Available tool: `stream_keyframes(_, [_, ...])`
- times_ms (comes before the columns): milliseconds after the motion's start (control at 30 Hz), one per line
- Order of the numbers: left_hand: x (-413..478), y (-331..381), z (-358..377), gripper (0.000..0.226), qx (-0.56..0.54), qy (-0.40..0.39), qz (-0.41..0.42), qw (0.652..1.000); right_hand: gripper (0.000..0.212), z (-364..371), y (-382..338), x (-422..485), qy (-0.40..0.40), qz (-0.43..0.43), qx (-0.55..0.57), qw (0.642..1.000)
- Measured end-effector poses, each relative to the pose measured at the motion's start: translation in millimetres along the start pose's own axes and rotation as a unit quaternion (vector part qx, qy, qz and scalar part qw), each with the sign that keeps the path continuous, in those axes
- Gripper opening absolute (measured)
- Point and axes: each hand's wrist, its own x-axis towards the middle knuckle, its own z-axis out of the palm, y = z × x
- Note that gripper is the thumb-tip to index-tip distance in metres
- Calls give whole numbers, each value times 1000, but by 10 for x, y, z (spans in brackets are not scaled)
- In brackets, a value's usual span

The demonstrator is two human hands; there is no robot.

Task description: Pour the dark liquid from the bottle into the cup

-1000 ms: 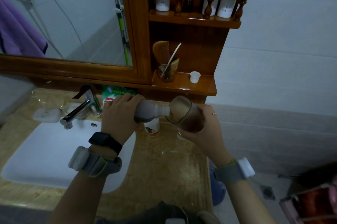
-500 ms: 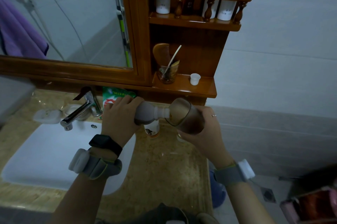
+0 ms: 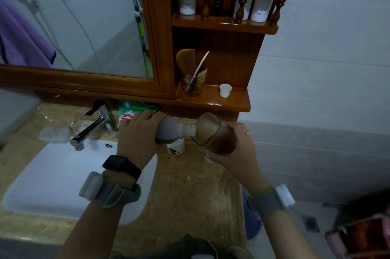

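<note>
Nearest the camera, 2 bare forearms reach forward over a beige stone counter (image 3: 190,195), each wearing a grey strap with a white module at the wrist; the left wrist also carries a black watch (image 3: 121,166). A white sink basin (image 3: 52,178) sits in the counter under the left forearm.

The left hand (image 3: 138,135) is wrapped around the body of the bottle (image 3: 169,132), holding it tipped nearly on its side with its clear neck pointing right. The bottle's body looks dark with liquid. The right hand (image 3: 238,153) is closed around the lower part of the cup (image 3: 215,133), a smoky translucent tumbler held tilted with its mouth toward the bottle. The bottle's neck meets the cup's rim, and dark liquid (image 3: 221,145) pools in the lower part of the cup. Both are held in the air above the counter, just right of the basin. A ring shows on 1 finger of the right hand.

Below the bottle, a small white container with an orange label (image 3: 176,150) stands on the counter. Behind the left hand lie a green packet (image 3: 135,111), a chrome faucet (image 3: 92,128) and a white soap dish (image 3: 56,133).

Further back, a wooden shelf (image 3: 232,100) holds a glass with a comb and a stick in it (image 3: 193,83) and a small white cap (image 3: 225,90). Above, 3 white bottles (image 3: 260,5) stand behind a railing, beside the mirror (image 3: 73,16).
</note>
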Motion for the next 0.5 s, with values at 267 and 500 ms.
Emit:
stream_keyframes(267, [-4,11,-3,56,-8,6,0,1000,67,-24,-37,-8,-11,8,7,1000])
stream_keyframes(500, [-7,25,-15,56,-6,6,-2,1000,67,-34,-11,-11,-12,11,2,1000])
